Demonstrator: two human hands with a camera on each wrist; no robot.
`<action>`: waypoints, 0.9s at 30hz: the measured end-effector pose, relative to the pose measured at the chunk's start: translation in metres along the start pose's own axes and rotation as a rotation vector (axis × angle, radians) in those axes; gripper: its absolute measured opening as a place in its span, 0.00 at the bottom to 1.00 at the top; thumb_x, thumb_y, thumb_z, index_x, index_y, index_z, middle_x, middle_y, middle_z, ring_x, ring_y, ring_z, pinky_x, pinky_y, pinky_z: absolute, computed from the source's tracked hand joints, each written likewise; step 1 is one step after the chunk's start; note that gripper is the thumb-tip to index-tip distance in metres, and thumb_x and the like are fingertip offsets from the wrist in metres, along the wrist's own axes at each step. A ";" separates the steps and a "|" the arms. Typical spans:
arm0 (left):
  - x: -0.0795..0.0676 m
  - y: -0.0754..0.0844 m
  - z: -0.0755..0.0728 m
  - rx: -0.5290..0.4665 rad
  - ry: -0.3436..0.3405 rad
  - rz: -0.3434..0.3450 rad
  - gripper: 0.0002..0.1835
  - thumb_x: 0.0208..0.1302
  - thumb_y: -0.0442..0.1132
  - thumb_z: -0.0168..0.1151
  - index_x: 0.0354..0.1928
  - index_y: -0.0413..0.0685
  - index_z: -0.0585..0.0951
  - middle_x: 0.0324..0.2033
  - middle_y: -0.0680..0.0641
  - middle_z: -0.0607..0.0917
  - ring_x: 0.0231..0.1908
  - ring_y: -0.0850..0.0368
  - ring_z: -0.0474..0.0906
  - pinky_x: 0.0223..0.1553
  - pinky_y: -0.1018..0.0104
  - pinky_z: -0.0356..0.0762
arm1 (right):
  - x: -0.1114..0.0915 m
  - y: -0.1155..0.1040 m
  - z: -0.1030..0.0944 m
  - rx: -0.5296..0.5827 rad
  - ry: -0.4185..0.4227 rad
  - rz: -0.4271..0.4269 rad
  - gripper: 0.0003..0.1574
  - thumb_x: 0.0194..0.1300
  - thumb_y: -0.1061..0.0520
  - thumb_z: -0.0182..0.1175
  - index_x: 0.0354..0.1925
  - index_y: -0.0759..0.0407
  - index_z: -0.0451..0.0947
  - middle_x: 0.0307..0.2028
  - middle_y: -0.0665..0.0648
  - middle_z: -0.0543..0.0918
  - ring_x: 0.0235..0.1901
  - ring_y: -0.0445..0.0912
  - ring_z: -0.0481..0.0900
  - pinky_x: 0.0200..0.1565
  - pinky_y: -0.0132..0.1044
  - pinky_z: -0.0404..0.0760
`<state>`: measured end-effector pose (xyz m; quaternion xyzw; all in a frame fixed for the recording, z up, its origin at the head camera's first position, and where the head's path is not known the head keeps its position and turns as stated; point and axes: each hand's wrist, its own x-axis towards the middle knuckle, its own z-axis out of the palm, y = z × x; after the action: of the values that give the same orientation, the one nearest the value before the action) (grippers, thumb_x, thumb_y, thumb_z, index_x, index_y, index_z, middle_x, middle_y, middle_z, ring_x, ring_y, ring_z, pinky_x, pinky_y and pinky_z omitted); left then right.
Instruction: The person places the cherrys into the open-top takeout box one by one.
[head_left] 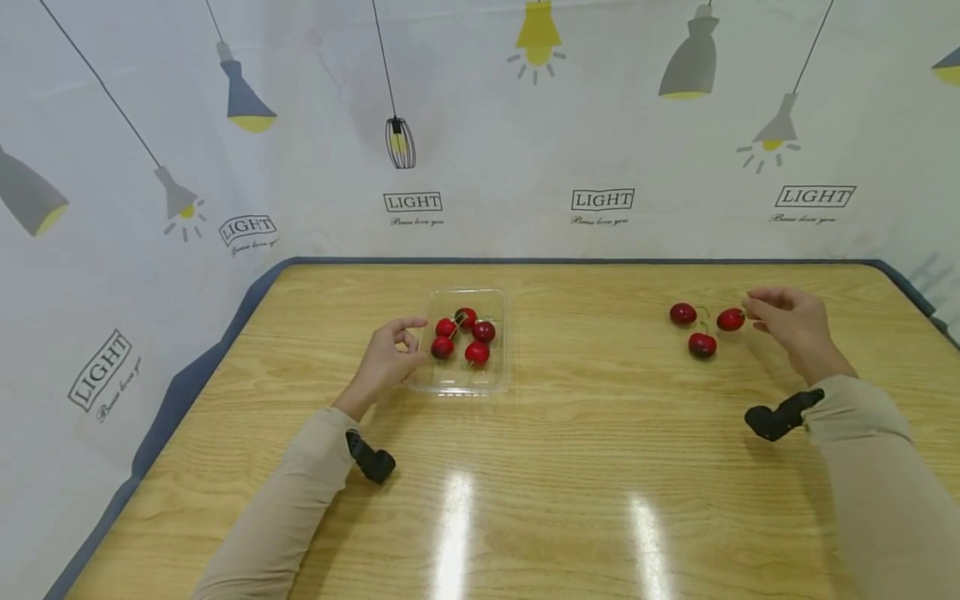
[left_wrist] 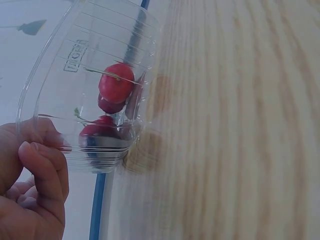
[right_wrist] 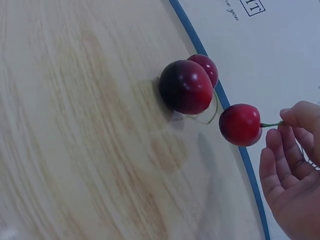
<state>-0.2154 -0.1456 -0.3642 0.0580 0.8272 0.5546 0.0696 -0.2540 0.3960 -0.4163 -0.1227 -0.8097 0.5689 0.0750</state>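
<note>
At the right, my right hand [head_left: 793,323] pinches the stem of a red cherry [right_wrist: 240,125] between thumb and forefinger. In the right wrist view this cherry appears lifted over the table, its stem [right_wrist: 270,124] pointing toward the fingertips. Two dark red cherries, one nearer [right_wrist: 186,87] and one behind it [right_wrist: 206,69], lie on the table beside it. My left hand [head_left: 386,357] holds the left rim of a clear plastic container [head_left: 457,388] between thumb and fingers. Inside the container sit several red cherries [head_left: 477,353], some with green stems showing.
The light wood table [head_left: 570,450] has a dark blue edge [head_left: 555,261] along the back. Behind it stands a white wall covering [head_left: 495,225] printed with lamps. Each wrist carries a small black camera, on the left [head_left: 372,461] and on the right [head_left: 776,417].
</note>
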 end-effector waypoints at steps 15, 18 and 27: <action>0.002 -0.003 0.000 0.024 -0.002 0.014 0.27 0.50 0.24 0.53 0.57 0.36 0.66 0.21 0.48 0.67 0.08 0.65 0.57 0.11 0.73 0.58 | 0.023 0.000 0.023 -0.003 -0.061 -0.106 0.33 0.52 0.42 0.60 0.51 0.60 0.70 0.36 0.48 0.76 0.33 0.35 0.75 0.32 0.23 0.75; 0.001 0.000 -0.001 0.017 -0.008 0.007 0.27 0.51 0.24 0.52 0.57 0.35 0.65 0.22 0.47 0.67 0.08 0.65 0.57 0.10 0.73 0.58 | -0.005 -0.038 0.033 -0.028 -0.086 -0.117 0.28 0.56 0.47 0.58 0.50 0.63 0.69 0.30 0.42 0.76 0.31 0.32 0.75 0.33 0.24 0.76; 0.004 -0.004 0.000 0.043 0.014 -0.001 0.26 0.51 0.25 0.52 0.56 0.37 0.67 0.22 0.48 0.67 0.09 0.64 0.57 0.11 0.74 0.58 | -0.035 -0.081 0.048 -0.042 -0.113 -0.114 0.18 0.58 0.51 0.57 0.46 0.56 0.73 0.31 0.44 0.76 0.30 0.32 0.75 0.35 0.26 0.76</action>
<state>-0.2197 -0.1465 -0.3682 0.0551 0.8396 0.5368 0.0628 -0.2422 0.3162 -0.3561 -0.0458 -0.8300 0.5528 0.0589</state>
